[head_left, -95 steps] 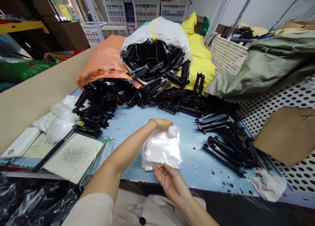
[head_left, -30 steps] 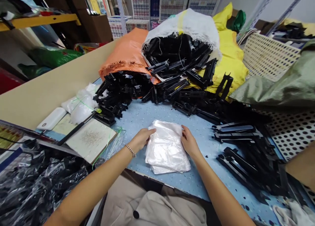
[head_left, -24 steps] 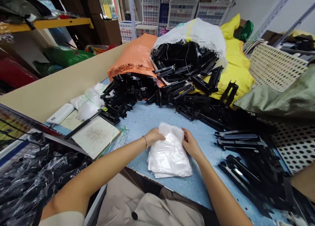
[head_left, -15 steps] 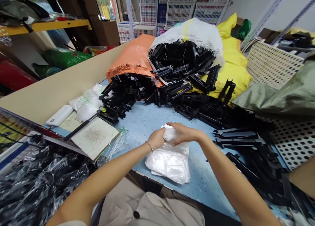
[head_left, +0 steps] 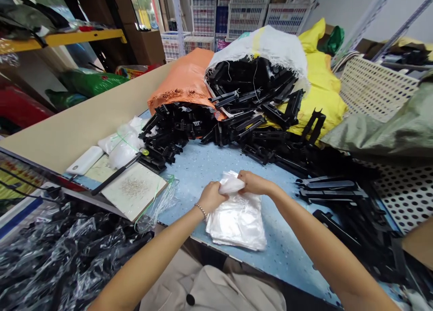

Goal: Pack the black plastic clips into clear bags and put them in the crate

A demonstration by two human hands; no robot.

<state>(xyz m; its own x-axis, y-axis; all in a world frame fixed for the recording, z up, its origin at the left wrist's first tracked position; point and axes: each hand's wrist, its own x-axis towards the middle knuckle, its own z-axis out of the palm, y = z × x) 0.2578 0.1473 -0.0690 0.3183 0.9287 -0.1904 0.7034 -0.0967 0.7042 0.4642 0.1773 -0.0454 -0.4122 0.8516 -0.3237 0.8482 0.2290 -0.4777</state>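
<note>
A stack of clear plastic bags point(head_left: 237, 227) lies flat on the blue tabletop point(head_left: 203, 162), near its front edge. At the far end of the stack, my left hand point(head_left: 213, 196), with a beaded bracelet at the wrist, has its fingers closed on the bunched plastic. My right hand point(head_left: 252, 183) grips the same bunched part from the other side, fingers curled in. Between the two fists a gathered fold of plastic point(head_left: 232, 185) shows. How many bags are within the grip I cannot tell.
Black plastic parts point(head_left: 257, 139) spill from an orange sack point(head_left: 186, 78) and a white sack point(head_left: 260, 42) along the back and right. To the left are a board with small grains point(head_left: 135, 189), a black-handled tool point(head_left: 115, 174) and a white device point(head_left: 85, 160). Black bagged items point(head_left: 61, 252) lie lower left.
My right hand has gone from loosely spread over the plastic to closed on it. Both hands have drawn apart slightly, pulling the bunched part sideways between them.
</note>
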